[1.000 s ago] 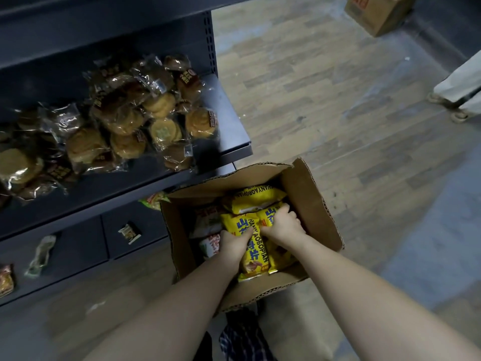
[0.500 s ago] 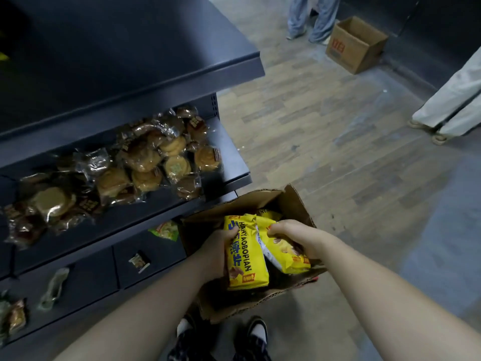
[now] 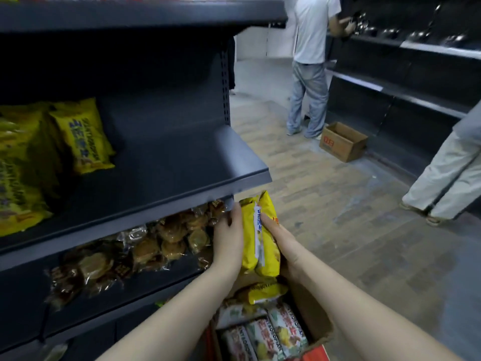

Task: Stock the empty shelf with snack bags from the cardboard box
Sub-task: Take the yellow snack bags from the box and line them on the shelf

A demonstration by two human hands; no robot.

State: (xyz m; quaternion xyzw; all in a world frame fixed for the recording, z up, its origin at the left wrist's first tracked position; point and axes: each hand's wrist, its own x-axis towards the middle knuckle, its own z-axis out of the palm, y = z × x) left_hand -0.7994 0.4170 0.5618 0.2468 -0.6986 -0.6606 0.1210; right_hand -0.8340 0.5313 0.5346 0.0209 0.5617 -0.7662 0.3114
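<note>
Currently: yellow snack bags (image 3: 256,238) (two, it seems), clamped between left hand (image 3: 227,241) and right hand (image 3: 282,247), fingers curled round them. Location: above the cardboard box (image 3: 316,321), just below the near right corner of the shelf (image 3: 182,165). Step: transfer to shelf. Next: raise over the lip and set in the bare right part, beside the stocked bags (image 3: 83,136).

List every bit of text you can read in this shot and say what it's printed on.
"YAOBOPIAN", start cut off: white-and-green bags in the cardboard box.
Blue print on the held yellow bags: blurred, unreadable.
Blue print on the shelf's yellow bags: blurred, unreadable.
Red mark on the far floor box: too small to read.
</note>
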